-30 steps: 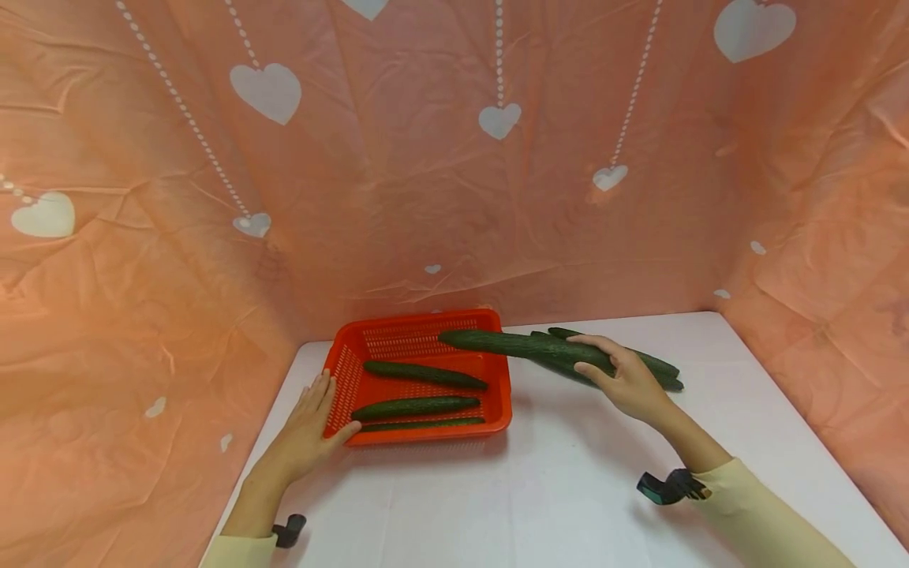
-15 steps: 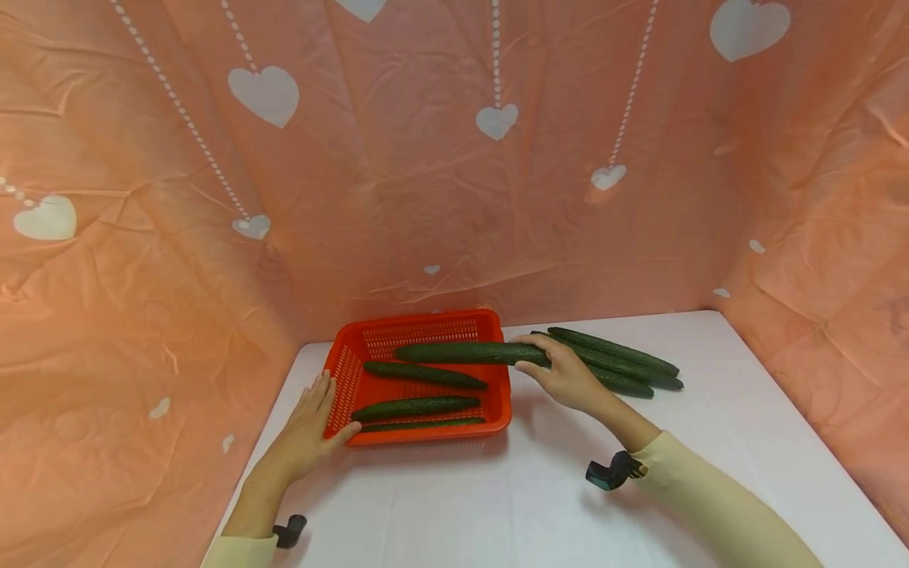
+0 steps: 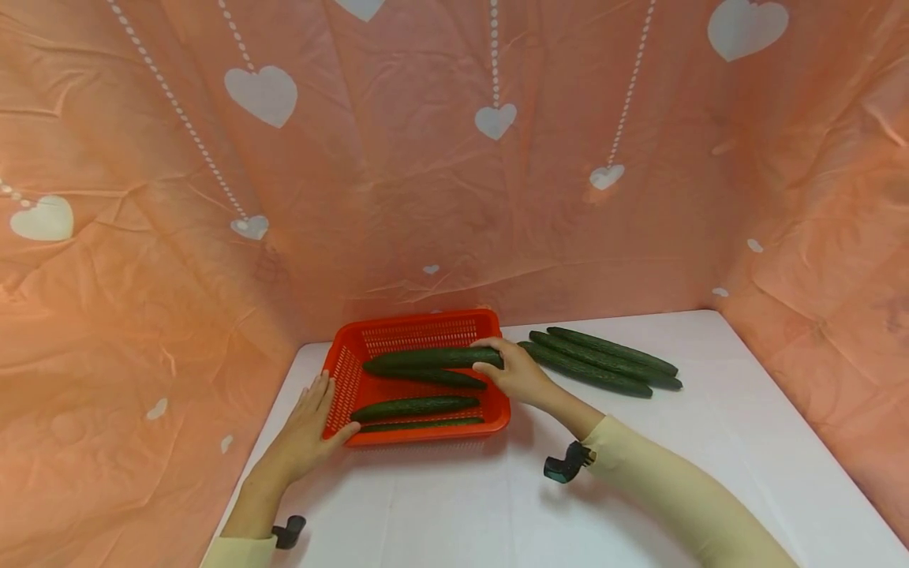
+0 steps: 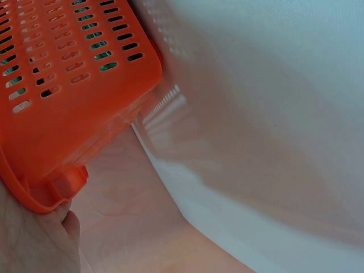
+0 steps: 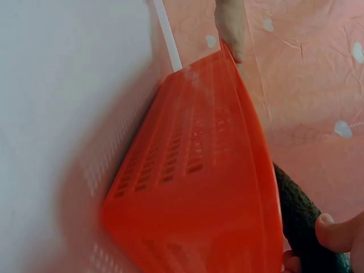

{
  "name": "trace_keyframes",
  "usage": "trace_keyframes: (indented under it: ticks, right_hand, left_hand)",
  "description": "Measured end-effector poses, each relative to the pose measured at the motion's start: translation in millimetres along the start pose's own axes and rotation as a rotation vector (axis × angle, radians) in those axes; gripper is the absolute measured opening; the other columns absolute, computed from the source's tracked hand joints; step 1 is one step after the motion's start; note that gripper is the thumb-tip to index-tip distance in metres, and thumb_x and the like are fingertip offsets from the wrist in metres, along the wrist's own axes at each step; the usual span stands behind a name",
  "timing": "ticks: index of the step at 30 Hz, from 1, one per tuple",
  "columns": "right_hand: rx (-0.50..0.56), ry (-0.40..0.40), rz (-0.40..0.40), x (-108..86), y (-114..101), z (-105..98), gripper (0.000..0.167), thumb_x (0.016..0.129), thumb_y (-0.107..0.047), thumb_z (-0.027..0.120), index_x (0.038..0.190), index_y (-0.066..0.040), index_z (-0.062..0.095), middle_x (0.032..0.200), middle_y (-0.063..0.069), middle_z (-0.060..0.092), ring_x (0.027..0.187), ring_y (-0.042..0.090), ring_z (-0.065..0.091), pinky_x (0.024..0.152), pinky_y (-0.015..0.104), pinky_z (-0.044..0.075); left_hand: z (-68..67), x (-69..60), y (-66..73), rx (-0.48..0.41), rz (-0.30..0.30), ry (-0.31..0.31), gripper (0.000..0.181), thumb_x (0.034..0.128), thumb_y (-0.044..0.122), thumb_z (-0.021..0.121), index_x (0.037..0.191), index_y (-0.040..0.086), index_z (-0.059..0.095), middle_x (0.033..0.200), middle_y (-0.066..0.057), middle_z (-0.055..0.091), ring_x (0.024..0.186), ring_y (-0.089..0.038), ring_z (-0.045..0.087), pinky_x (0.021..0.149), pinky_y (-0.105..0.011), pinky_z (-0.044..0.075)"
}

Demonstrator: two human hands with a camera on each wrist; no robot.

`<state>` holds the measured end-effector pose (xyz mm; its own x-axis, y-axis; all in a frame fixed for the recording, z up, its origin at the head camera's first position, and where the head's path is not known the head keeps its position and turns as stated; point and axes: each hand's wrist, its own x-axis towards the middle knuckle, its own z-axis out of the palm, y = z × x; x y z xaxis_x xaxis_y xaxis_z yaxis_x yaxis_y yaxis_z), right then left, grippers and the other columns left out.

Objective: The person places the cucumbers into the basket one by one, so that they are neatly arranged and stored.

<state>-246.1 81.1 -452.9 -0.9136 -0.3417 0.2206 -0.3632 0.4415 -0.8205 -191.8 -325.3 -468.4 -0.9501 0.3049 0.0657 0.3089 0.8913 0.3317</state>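
Note:
Inside the red basket [image 3: 497,410], near its back, the right hand [image 3: 521,375] grips one end of a cucumber [image 3: 426,359]. That cucumber lies over or against another cucumber [image 3: 433,377]. Closer to the basket's front are a cucumber [image 3: 415,407] and a thin strip of one more [image 3: 426,424]. The left hand [image 3: 305,430] rests with straight fingers on the basket's left rim. In the right wrist view, the thumb and a fingertip hold the dark cucumber [image 5: 301,222] beyond the basket wall [image 5: 199,170]. The left wrist view shows part of the left hand [image 4: 37,239] at the basket rim [image 4: 34,199].
Three cucumbers [image 3: 604,363] lie side by side on the white table [image 3: 454,513], right of the basket. A pink sheet [image 3: 426,197] with white hearts stands behind and at both sides. Each wrist carries a small black device.
The right hand has moved left with its cucumber, from above the pile on the table into the basket. The left hand has stayed at the left rim.

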Motion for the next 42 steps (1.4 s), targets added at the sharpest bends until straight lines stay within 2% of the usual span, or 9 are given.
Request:
trace_keyframes:
  ticks: [1, 4, 7, 10, 16, 19, 29, 33, 42]
  right_hand:
    - [0.002, -0.006, 0.000, 2.2, -1, 3, 0.041, 0.104, -0.017, 0.072, 0.142, -0.003, 0.065, 0.135, 0.020, 0.069, 0.104, 0.033, 0.063, 0.102, 0.055, 0.054]
    - [-0.004, -0.009, -0.012, 9.7, -4, 13, 0.038, 0.104, -0.016, 0.072, 0.139, -0.002, 0.067, 0.127, 0.018, 0.072, 0.100, 0.029, 0.064, 0.100, 0.051, 0.055]
    - [-0.019, -0.011, -0.021, 15.6, -6, 22, 0.036, 0.104, -0.015, 0.073, 0.136, -0.001, 0.068, 0.127, 0.017, 0.072, 0.112, 0.032, 0.069, 0.105, 0.052, 0.055]
    - [-0.034, -0.008, -0.020, 20.8, -7, 31, 0.035, 0.103, -0.015, 0.074, 0.134, -0.001, 0.069, 0.135, 0.017, 0.070, 0.128, 0.035, 0.065, 0.113, 0.053, 0.051]
    - [-0.044, -0.025, 0.009, 29.3, -10, 42, 0.034, 0.102, -0.013, 0.075, 0.132, 0.002, 0.070, 0.135, 0.020, 0.070, 0.131, 0.037, 0.064, 0.115, 0.053, 0.049]
    - [-0.055, -0.045, 0.020, 33.9, -12, 46, 0.034, 0.102, -0.014, 0.075, 0.131, 0.002, 0.070, 0.134, 0.020, 0.070, 0.129, 0.037, 0.065, 0.114, 0.052, 0.050]
    - [-0.032, -0.081, 0.066, 40.0, -14, 47, 0.033, 0.102, -0.013, 0.074, 0.131, 0.003, 0.070, 0.134, 0.022, 0.070, 0.130, 0.038, 0.064, 0.115, 0.052, 0.049]
    - [-0.040, -0.091, 0.090, 39.5, -14, 47, 0.034, 0.101, -0.013, 0.075, 0.131, 0.002, 0.069, 0.134, 0.022, 0.070, 0.130, 0.038, 0.064, 0.115, 0.053, 0.049]
    - [0.042, -0.113, 0.055, 39.8, -11, 47, 0.034, 0.104, -0.006, 0.070, 0.136, 0.003, 0.065, 0.130, 0.022, 0.072, 0.126, 0.038, 0.066, 0.111, 0.052, 0.053]
  left_hand:
    - [0.1, 0.0, 0.1, -0.001, 0.000, 0.001, 0.105, 0.1036, 0.061, 0.061, 0.167, -0.009, 0.016, 0.178, -0.026, 0.004, 0.164, -0.046, 0.004, 0.133, -0.058, 0.006]
    - [0.3, 0.0, 0.1, 0.000, 0.005, 0.007, 0.105, 0.1036, 0.060, 0.062, 0.167, -0.010, 0.016, 0.178, -0.026, 0.005, 0.164, -0.047, 0.005, 0.132, -0.061, 0.009]
    - [0.6, -0.1, -0.6, -0.002, 0.004, 0.004, 0.105, 0.1036, 0.060, 0.062, 0.167, -0.009, 0.015, 0.178, -0.026, 0.005, 0.164, -0.047, 0.005, 0.134, -0.057, 0.005]
    - [1.2, 0.3, -1.8, 0.000, 0.004, -0.001, 0.105, 0.1037, 0.060, 0.062, 0.167, -0.009, 0.014, 0.178, -0.026, 0.004, 0.164, -0.047, 0.004, 0.134, -0.054, 0.001]
    - [2.5, 1.5, -2.3, 0.014, 0.007, 0.003, 0.105, 0.1033, 0.060, 0.062, 0.168, -0.009, 0.016, 0.178, -0.026, 0.005, 0.163, -0.049, 0.007, 0.133, -0.060, 0.007]
    - [2.4, 1.2, -1.8, 0.008, 0.006, 0.001, 0.105, 0.1034, 0.060, 0.062, 0.167, -0.009, 0.016, 0.178, -0.026, 0.005, 0.163, -0.049, 0.007, 0.134, -0.056, 0.004]
    - [-0.4, -0.4, 0.6, -0.010, 0.007, 0.007, 0.104, 0.1033, 0.059, 0.063, 0.167, -0.010, 0.017, 0.178, -0.027, 0.006, 0.163, -0.049, 0.006, 0.133, -0.059, 0.005]
    - [-1.2, -1.1, 0.2, -0.010, -0.004, -0.006, 0.105, 0.1035, 0.060, 0.062, 0.168, -0.009, 0.015, 0.178, -0.026, 0.004, 0.164, -0.048, 0.004, 0.134, -0.056, 0.002]
    - [0.9, -0.6, -0.3, -0.016, -0.002, -0.006, 0.105, 0.1037, 0.060, 0.062, 0.168, -0.009, 0.015, 0.178, -0.026, 0.003, 0.164, -0.047, 0.003, 0.133, -0.061, 0.005]
